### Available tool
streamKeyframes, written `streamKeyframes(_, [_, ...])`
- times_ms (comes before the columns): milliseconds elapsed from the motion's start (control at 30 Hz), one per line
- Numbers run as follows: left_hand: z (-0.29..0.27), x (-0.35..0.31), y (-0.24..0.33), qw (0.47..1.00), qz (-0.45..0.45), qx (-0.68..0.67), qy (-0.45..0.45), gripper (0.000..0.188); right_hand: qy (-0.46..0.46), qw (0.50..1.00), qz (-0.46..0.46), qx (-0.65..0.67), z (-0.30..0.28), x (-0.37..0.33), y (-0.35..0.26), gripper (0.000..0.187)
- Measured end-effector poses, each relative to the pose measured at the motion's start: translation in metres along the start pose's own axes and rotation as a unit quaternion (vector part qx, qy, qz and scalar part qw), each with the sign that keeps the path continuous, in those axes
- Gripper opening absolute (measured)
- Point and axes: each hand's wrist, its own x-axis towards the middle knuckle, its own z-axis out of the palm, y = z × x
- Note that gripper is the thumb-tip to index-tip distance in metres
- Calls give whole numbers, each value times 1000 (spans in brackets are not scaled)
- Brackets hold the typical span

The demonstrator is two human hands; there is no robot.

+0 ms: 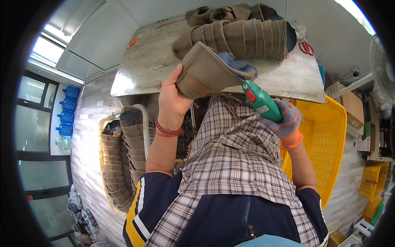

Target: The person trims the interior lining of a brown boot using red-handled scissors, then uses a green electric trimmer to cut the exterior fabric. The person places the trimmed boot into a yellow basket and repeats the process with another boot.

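At table [142, 61], left hand [170, 103] clasps 1 upper [205, 72]; right hand [286, 119] encloses tool [263, 103] at upper's edge: apparently unfinished; status unclear for stack [242, 38].

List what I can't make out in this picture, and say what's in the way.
All in the head view:
Left hand: its fingers are mostly hidden behind the brown piece.
Green tool: its tip is too small to tell whether it touches the piece.
Yellow basket: partly covered by the gloved right hand.
White fan: cut off by the picture's dark rim.
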Motion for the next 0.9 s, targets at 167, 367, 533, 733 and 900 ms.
streamKeyframes(167, [11, -11, -6, 990, 83, 68, -92, 38, -38, 988, 108, 102, -1, 6, -17, 53])
streamKeyframes(367, [10, -15, -11, 968, 139, 180, -106, 43, -37, 985, 119, 119, 3, 6, -15, 52])
streamKeyframes(533, [6, -18, -20, 947, 175, 236, -129, 43, -36, 962, 176, 204, 7, 8, -25, 51])
streamKeyframes(733, [-8, -16, -31, 886, 231, 383, -122, 35, -6, 939, 203, 277, 20, 8, -24, 48])
streamKeyframes(900, [-17, -17, -37, 756, 271, 589, -86, 25, 6, 918, 249, 310, 17, 18, -35, 42])
